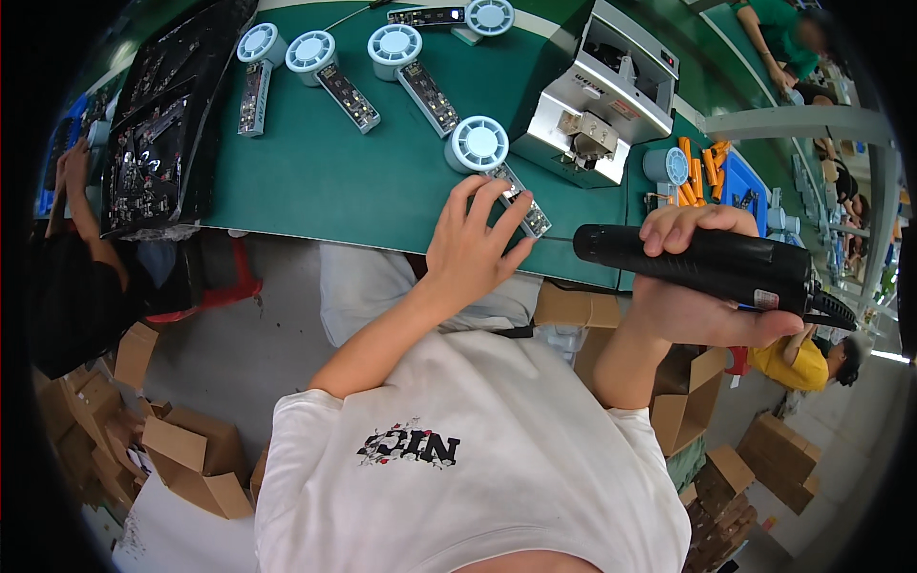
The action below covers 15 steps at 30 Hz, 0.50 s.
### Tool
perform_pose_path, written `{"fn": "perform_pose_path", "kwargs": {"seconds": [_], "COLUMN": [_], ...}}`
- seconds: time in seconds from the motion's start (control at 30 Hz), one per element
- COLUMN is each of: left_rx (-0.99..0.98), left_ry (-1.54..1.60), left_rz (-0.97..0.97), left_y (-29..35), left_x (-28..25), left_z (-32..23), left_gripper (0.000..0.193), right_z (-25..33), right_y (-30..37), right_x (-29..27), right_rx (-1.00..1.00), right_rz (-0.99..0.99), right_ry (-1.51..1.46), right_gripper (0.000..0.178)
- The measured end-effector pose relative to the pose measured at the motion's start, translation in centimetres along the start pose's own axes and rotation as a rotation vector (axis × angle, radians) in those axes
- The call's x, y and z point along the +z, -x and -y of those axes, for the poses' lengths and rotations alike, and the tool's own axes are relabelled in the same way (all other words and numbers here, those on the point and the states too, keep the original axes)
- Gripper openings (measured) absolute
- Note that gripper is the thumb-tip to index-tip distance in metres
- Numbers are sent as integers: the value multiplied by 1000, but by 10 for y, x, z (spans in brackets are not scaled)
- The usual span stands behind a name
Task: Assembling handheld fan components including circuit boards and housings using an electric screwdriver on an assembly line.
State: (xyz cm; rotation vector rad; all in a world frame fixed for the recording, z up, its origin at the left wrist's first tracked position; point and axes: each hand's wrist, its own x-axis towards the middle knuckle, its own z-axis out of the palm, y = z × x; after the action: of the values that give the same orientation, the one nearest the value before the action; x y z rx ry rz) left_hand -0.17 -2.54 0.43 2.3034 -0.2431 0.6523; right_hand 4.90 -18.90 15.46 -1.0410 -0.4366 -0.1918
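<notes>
The left hand [478, 234] is spread, its fingers resting on the circuit board [537, 221] near the edge of the green table [315, 181]. The right hand [673, 310] grasps a black handheld tool [716, 265]. Farther, slightly right, stands a silver machine [562, 143].

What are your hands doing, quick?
Left hand: loosely open, fingers spread at a circuit board.
Right hand: closed around a black handheld tool.
</notes>
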Motion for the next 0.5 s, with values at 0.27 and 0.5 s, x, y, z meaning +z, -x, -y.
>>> {"fn": "perform_pose_path", "kwargs": {"seconds": [0.27,0.5], "left_rx": [-2,-6], "left_ry": [10,11], "left_rz": [42,43], "left_y": [1,1], "left_x": [-3,-4], "left_z": [-1,-2], "left_gripper": [51,50], "right_z": [-14,-11], "right_y": [9,8], "right_x": [1,4], "right_rx": [7,9], "right_rz": [-60,-47], "right_ry": [3,13], "right_gripper": [114,115]}}
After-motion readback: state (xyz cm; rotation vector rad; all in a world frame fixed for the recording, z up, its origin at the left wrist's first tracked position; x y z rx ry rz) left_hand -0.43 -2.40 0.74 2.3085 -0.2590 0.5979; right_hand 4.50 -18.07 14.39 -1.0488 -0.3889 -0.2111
